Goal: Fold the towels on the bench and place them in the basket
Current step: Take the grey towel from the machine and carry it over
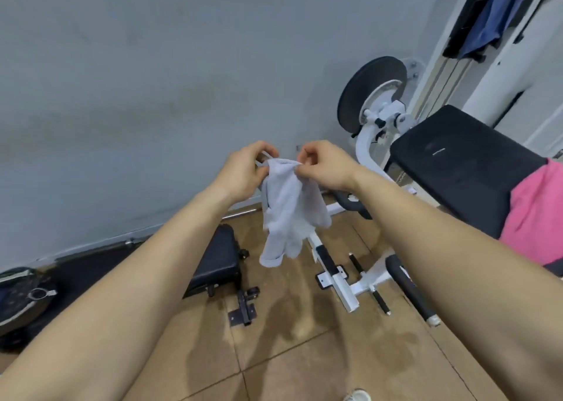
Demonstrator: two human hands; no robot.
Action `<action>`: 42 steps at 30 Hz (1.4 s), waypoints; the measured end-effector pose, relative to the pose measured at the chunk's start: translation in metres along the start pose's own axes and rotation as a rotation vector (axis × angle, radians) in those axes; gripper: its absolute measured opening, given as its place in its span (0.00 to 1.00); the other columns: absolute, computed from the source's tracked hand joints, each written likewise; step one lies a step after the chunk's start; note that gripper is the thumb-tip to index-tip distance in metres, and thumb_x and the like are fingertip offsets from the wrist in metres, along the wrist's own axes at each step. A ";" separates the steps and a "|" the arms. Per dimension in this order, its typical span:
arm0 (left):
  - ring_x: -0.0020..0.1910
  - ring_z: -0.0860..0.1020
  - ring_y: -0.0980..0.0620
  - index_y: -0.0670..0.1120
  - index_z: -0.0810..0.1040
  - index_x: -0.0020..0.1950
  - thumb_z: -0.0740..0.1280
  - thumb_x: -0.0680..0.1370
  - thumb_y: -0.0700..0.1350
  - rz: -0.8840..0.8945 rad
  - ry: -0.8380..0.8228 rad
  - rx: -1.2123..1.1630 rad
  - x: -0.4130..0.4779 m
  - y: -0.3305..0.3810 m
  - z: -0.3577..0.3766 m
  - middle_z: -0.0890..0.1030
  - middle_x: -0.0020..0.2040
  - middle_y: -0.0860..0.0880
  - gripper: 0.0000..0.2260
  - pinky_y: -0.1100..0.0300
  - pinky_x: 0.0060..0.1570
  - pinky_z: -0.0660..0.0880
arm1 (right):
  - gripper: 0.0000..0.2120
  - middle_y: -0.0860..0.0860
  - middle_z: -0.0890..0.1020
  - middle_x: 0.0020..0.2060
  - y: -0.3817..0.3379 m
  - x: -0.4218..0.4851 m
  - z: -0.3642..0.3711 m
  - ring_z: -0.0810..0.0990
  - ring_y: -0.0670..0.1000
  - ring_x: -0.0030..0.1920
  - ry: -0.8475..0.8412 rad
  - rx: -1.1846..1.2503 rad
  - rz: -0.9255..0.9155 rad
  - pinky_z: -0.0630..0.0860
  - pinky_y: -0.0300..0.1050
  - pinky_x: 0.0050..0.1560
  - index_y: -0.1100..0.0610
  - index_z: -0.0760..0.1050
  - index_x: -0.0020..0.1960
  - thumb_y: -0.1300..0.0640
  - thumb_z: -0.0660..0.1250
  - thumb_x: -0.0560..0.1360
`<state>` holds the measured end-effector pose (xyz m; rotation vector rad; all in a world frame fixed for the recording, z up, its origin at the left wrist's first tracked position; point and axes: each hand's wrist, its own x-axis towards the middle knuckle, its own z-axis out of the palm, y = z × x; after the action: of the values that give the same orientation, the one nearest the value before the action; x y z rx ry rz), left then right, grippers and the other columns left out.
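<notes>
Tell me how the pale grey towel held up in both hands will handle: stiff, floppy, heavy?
Likely floppy: the grey towel hangs in soft folds below the left hand and right hand, which pinch its top edge. Probably light: pinches alone carry it. It should not slip easily, since the cloth looks textured, though blur limits that.

Nothing is legible; a faint mark (438, 153) on the bench pad (466, 175) may be a logo.
</notes>
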<state>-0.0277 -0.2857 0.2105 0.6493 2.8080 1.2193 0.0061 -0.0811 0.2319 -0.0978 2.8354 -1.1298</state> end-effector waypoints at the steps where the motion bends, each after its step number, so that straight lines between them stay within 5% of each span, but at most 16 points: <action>1: 0.42 0.77 0.52 0.51 0.77 0.59 0.65 0.79 0.39 -0.035 0.014 0.024 -0.011 -0.018 -0.015 0.79 0.47 0.50 0.11 0.59 0.47 0.76 | 0.01 0.46 0.79 0.34 -0.016 0.007 0.016 0.75 0.46 0.32 -0.028 -0.015 -0.029 0.71 0.40 0.33 0.52 0.77 0.43 0.56 0.68 0.73; 4: 0.48 0.77 0.49 0.48 0.74 0.67 0.65 0.80 0.40 -0.134 0.030 0.110 -0.045 -0.069 -0.055 0.80 0.48 0.49 0.15 0.57 0.51 0.73 | 0.02 0.48 0.81 0.37 -0.056 0.024 0.064 0.77 0.46 0.35 -0.110 -0.062 -0.104 0.73 0.41 0.36 0.52 0.77 0.45 0.56 0.70 0.73; 18: 0.49 0.77 0.52 0.49 0.80 0.53 0.64 0.81 0.42 -0.424 0.096 0.154 -0.132 -0.235 -0.144 0.82 0.49 0.53 0.06 0.61 0.46 0.69 | 0.06 0.52 0.81 0.42 -0.144 0.099 0.276 0.77 0.52 0.41 -0.515 -0.214 -0.225 0.72 0.46 0.39 0.54 0.73 0.46 0.57 0.70 0.71; 28: 0.49 0.79 0.53 0.56 0.78 0.49 0.65 0.79 0.45 -0.691 0.046 0.170 -0.118 -0.362 -0.197 0.82 0.49 0.55 0.06 0.51 0.52 0.78 | 0.11 0.50 0.80 0.43 -0.179 0.214 0.386 0.77 0.50 0.41 -0.741 -0.119 -0.253 0.74 0.44 0.38 0.50 0.73 0.47 0.54 0.74 0.70; 37: 0.46 0.79 0.52 0.52 0.78 0.54 0.67 0.80 0.45 -0.821 0.005 0.189 -0.094 -0.441 -0.239 0.80 0.47 0.54 0.05 0.51 0.51 0.77 | 0.04 0.47 0.81 0.44 -0.219 0.312 0.444 0.79 0.49 0.45 -0.804 -0.102 -0.249 0.73 0.42 0.41 0.51 0.79 0.49 0.53 0.71 0.75; 42: 0.46 0.78 0.53 0.53 0.78 0.53 0.67 0.80 0.46 -0.804 -0.028 0.174 -0.084 -0.486 -0.268 0.79 0.45 0.56 0.04 0.59 0.46 0.73 | 0.05 0.46 0.81 0.43 -0.245 0.342 0.467 0.79 0.48 0.45 -0.792 -0.110 -0.194 0.72 0.42 0.41 0.51 0.80 0.47 0.51 0.71 0.75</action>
<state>-0.1760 -0.8009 0.0431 -0.4437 2.6868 0.7915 -0.2779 -0.6094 0.0431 -0.6739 2.1907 -0.7247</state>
